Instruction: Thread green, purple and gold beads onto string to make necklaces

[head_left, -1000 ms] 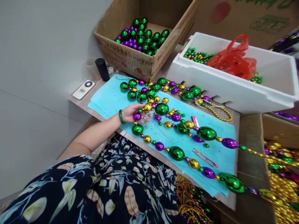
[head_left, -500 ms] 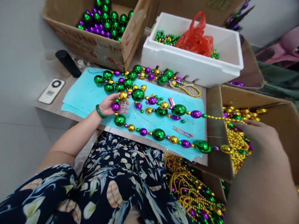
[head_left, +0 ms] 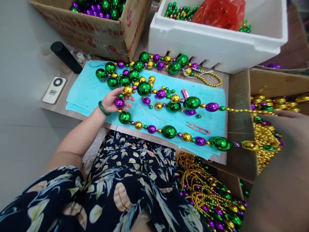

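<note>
A bead necklace (head_left: 169, 131) of green, purple and gold balls stretches over a blue cloth (head_left: 82, 87). My left hand (head_left: 111, 100), a green bangle at its wrist, holds the necklace's left bend, the fingers loosely curved behind a purple and a gold bead. At the far right my right hand (head_left: 287, 125) grips the strand's thin gold end; most of its fingers are hidden. A fine thread runs near the lower side. Pink thread snips (head_left: 199, 128) lie between the two runs of beads. More strung beads (head_left: 129, 75) and loose gold beads (head_left: 152, 79) rest behind.
A cardboard box (head_left: 96, 32) and a white foam box (head_left: 212, 42) with a red bag (head_left: 219, 14) stand at the back. To the right is a box (head_left: 241, 129) of gold beads. A black cylinder (head_left: 65, 56) and a white device (head_left: 54, 90) sit left.
The camera view has shifted closer and a little lower. Both hands keep their hold, and the right hand appears farther right with the strand still stretched out.
</note>
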Tool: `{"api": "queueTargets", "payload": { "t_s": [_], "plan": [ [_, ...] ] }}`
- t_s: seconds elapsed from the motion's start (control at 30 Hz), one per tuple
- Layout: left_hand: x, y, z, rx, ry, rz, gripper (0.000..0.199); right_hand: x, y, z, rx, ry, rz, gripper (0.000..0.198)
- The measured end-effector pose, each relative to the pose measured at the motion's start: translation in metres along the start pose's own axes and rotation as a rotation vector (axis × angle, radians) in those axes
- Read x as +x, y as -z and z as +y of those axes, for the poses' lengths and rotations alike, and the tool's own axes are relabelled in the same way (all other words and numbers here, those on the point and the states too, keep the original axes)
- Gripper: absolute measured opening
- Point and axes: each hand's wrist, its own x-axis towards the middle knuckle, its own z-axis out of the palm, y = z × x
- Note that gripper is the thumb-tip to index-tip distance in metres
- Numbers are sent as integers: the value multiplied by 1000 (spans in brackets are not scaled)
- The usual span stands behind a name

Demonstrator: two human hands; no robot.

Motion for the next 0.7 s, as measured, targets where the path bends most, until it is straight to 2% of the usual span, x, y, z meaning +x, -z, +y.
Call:
{"api": "queueTargets", "payload": {
  "t_s": [0.33,0.53,0.67,0.7],
  "plan": [
    [-1,0,-1,18,3,38,47,15,-5,6,-10,42,-13,66],
    [-1,1,-1,13,2,11,46,32,-12,15,13,64,-11,63],
    [-1,1,-1,20,0,2,47,25,-10,13,-5,74,-12,64],
    [-1,1,-1,22,2,1,47,21,-8,11,-34,121,-7,65]
  ]
}}
